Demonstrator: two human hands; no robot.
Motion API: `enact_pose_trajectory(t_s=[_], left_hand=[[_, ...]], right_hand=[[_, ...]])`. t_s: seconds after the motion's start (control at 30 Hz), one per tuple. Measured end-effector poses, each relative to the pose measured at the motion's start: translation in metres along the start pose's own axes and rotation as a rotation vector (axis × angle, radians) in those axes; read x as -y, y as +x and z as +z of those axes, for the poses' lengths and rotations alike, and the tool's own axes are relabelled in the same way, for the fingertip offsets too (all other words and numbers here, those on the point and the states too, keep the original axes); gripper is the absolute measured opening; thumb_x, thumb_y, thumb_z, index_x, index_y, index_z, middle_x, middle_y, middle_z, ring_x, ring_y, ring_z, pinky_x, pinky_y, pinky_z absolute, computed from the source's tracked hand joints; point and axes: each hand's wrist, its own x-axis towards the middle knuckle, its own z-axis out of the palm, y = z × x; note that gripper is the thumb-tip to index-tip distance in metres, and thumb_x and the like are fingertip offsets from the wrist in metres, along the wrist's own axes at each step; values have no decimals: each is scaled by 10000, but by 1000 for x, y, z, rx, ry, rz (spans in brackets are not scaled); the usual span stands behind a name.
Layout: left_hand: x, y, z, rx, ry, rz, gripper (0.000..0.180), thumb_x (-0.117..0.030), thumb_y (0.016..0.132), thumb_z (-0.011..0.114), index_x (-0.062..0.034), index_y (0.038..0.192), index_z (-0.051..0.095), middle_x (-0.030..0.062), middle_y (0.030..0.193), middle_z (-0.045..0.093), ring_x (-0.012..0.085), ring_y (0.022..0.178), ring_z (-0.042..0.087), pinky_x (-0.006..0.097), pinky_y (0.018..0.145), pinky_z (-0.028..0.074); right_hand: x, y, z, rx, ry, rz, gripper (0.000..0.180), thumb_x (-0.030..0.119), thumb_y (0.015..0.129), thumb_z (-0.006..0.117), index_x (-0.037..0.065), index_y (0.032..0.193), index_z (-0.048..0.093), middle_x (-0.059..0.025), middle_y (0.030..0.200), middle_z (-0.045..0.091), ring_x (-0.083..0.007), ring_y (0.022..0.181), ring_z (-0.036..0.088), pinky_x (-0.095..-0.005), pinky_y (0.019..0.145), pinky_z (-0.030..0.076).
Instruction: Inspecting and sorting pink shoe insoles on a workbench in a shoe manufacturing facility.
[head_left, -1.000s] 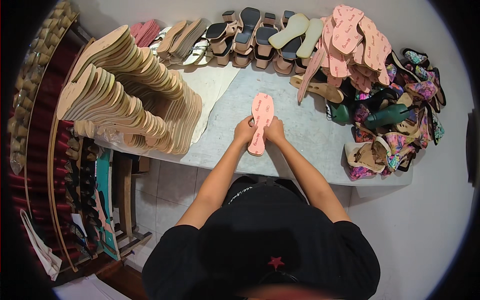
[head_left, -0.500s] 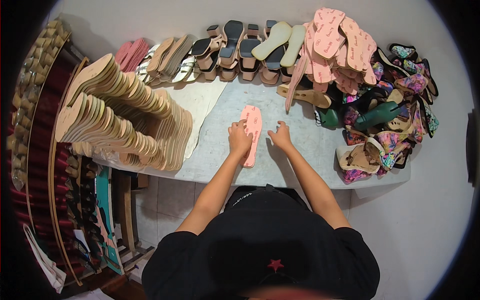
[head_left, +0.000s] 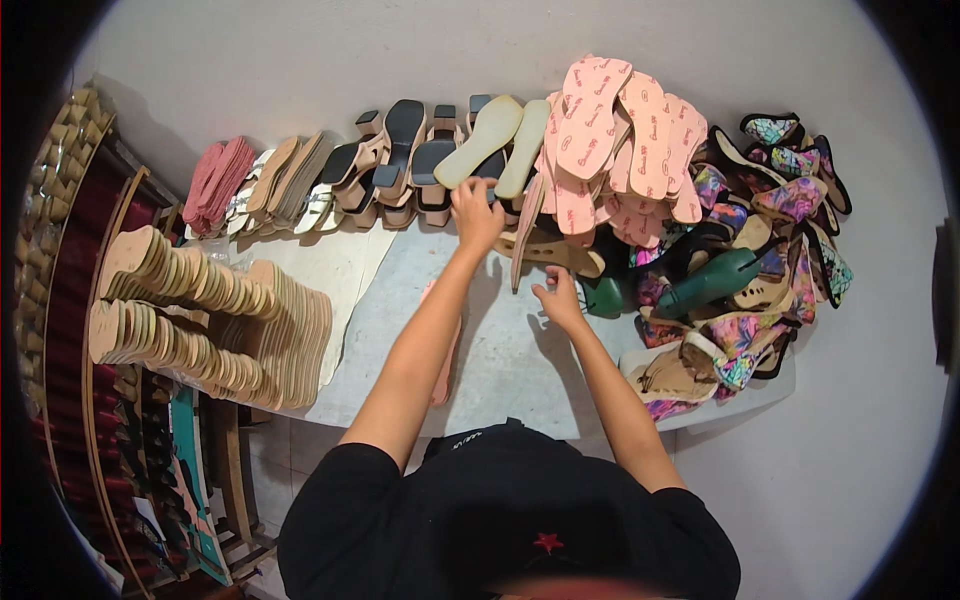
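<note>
My left hand reaches to the far side of the table, its fingers apart beside the lower end of a cream sole. Whether the fingertips touch that sole is hard to make out. A second cream sole leans just right of it. Over the middle of the table, my right hand holds nothing, with thumb and forefinger apart. It is close to a tan wooden shoe form and a pink insole hanging edge-on from the pile. Under my left forearm lies a printed pink insole, mostly covered.
Tan insole boards stand stacked at the left. Block-heeled sandals line the wall beside dark pink insoles. Printed pink insoles form a tall heap at the back. Floral shoes and a green shoe last crowd the right.
My left hand has left the pink insole and moved far forward to the cream soles. My right hand stays open near the shoe form. The view has shifted, so the table sits lower.
</note>
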Motion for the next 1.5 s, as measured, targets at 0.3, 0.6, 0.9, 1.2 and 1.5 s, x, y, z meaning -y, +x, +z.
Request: enact_pose_trajectory(t_s=[0.3,0.6,0.9,1.2,1.5], left_hand=[[2,55,41,326,4,-52,555,-279,700,663,-16,1156,485,227,1117,461,373,1070,412,424,924,349],[-7,74,37,256,342,-13,337,-126,693,590,-3,1005,557,225,1078,496,381,1061,418,467,864,357],[4,101,10,284,550,-76,328,-303,729,603,-73,959,642,193,1016,532,323,943,539,514,859,329],[27,26,-78,67,67,-158,326,-260,779,540,47,867,608,229,939,538,381,874,531,404,783,421],[87,-135,-163,-12,-216,-595,299,-234,846,496,47,838,596,198,869,531,325,857,502,381,796,394]], right_hand=[[15,34,15,170,190,89,637,281,688,709,-19,1171,424,-207,1028,526,-248,850,554,-343,742,454],[16,61,36,149,-1,41,669,331,749,636,-134,1162,388,-308,1088,494,-414,1037,488,-420,885,392],[27,31,23,17,81,-127,268,85,781,496,-51,1012,485,-231,985,536,-410,931,507,-442,810,394],[24,-25,30,12,390,-161,228,13,780,524,-45,1000,510,-118,831,603,-205,701,577,-304,669,461],[28,-70,72,492,551,221,297,28,727,637,-65,974,502,-81,700,619,-105,575,551,-239,495,425]])
